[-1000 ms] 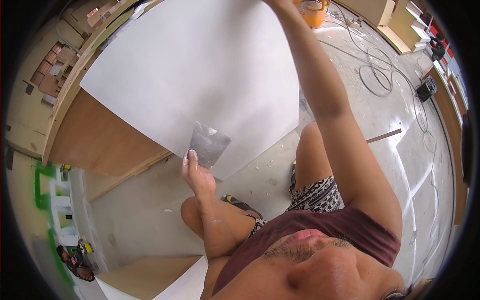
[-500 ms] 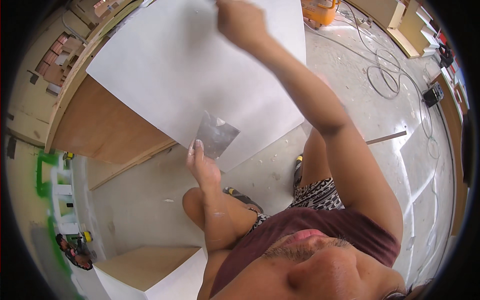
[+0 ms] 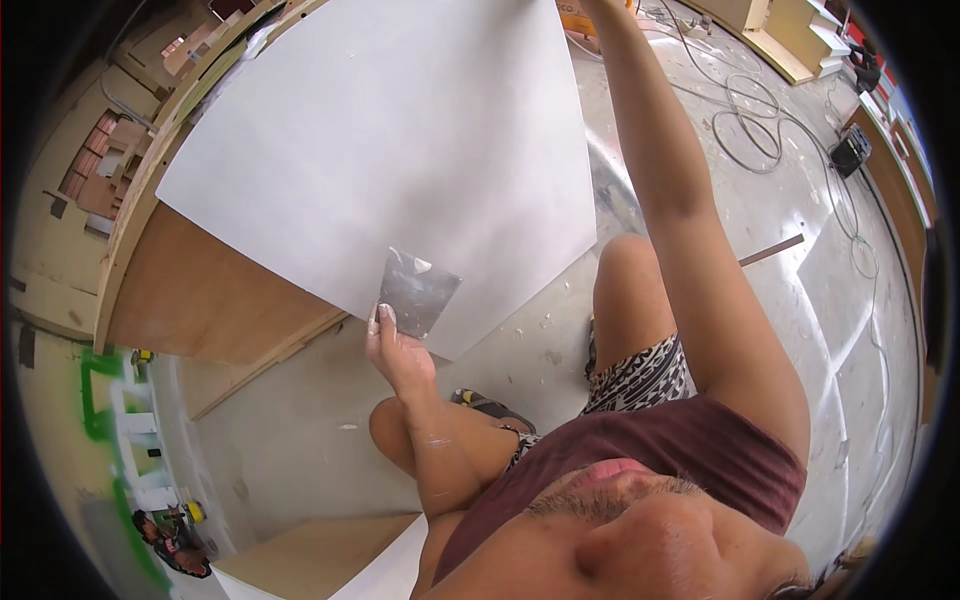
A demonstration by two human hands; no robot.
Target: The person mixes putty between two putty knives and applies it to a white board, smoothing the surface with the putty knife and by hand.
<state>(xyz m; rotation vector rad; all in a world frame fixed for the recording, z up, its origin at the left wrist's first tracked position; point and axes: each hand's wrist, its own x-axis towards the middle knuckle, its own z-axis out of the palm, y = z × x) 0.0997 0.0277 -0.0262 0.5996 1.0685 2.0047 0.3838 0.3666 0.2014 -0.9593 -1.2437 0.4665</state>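
Observation:
My left hand (image 3: 400, 358) is closed on one edge of a thin, square metal plate (image 3: 418, 298), its thumb lying over the top. Whitish smears mark the plate, with a small white dab near its far edge, and white residue covers my thumb tip. The plate is over the near end of a large smooth white panel (image 3: 380, 150); whether they touch I cannot tell. My right arm (image 3: 655, 130) stretches far forward along the panel's right side. Its hand lies beyond the top edge of the picture, so its fingers and anything in them are hidden. A soft shadow crosses the panel.
Left of the panel stands a brown wooden board structure (image 3: 220, 280). Hoses (image 3: 750, 120) coil on the concrete floor to the right, near a black box (image 3: 851, 150) and a thin strip (image 3: 772, 250). An orange machine (image 3: 577, 18) is at the far end. Another person (image 3: 175, 545) is at lower left.
My right hand has moved farther forward and right, out of the picture, and the arm has straightened. My left hand still holds the metal plate. The view has shifted slightly.

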